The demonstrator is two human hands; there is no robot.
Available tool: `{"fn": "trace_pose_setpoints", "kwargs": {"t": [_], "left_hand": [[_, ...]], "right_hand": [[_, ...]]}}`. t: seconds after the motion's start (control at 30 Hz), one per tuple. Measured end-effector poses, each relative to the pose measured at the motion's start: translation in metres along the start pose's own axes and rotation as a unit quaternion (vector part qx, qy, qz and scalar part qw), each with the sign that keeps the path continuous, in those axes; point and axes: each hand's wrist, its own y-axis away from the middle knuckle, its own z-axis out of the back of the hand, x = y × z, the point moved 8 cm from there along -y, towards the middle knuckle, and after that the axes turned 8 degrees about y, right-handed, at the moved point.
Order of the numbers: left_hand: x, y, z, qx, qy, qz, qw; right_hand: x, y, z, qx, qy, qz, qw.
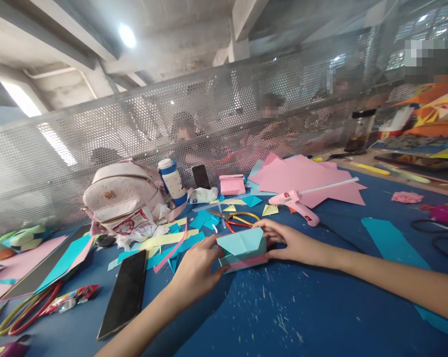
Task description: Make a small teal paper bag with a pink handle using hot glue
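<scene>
Between my two hands is a small folded paper box [242, 246], light teal with a pink strip along its lower edge. My left hand [199, 265] grips its left end, thumb at the front and fingers behind. At the right end, my right hand [279, 238] pinches the box, the thumb low and the fingers curled over the back corner. Just behind the box lie scissors [242, 218] with red and yellow handles. A pink glue gun [296, 203] with a long clear glue stick rests beyond my right hand.
A black phone [125, 292] lies left of my left arm. Paper scraps [186, 243], a pale backpack [123, 193] and a bottle [171, 181] stand behind. Pink card sheets [309, 173] are stacked at the back, before a perforated metal screen [224, 109]. A blue strip [391, 240] lies right.
</scene>
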Motion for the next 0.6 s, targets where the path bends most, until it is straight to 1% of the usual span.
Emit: {"fn": "trace_pose_setpoints", "kwargs": {"t": [0.1,0.13,0.2,0.3,0.43,0.6], "left_hand": [[0.004,-0.001,0.002,-0.001,0.025,0.007,1.0],[0.005,-0.002,0.003,-0.003,0.038,0.003,0.999],[0.007,-0.003,0.006,-0.004,0.059,-0.005,0.998],[0.009,-0.005,0.008,0.002,0.076,-0.015,0.997],[0.007,-0.006,0.009,0.014,0.105,-0.04,0.994],[0.007,-0.004,0.004,0.025,0.108,-0.054,0.992]], "right_hand": [[0.006,0.005,0.013,-0.09,0.102,0.018,0.991],[0.011,0.006,0.016,-0.109,0.133,0.032,0.985],[0.021,0.009,0.019,-0.121,0.185,0.059,0.974],[0.027,0.009,0.017,-0.096,0.239,0.065,0.964],[0.027,0.008,0.012,-0.056,0.265,0.05,0.961],[0.033,0.009,0.009,-0.049,0.302,0.065,0.95]]}}
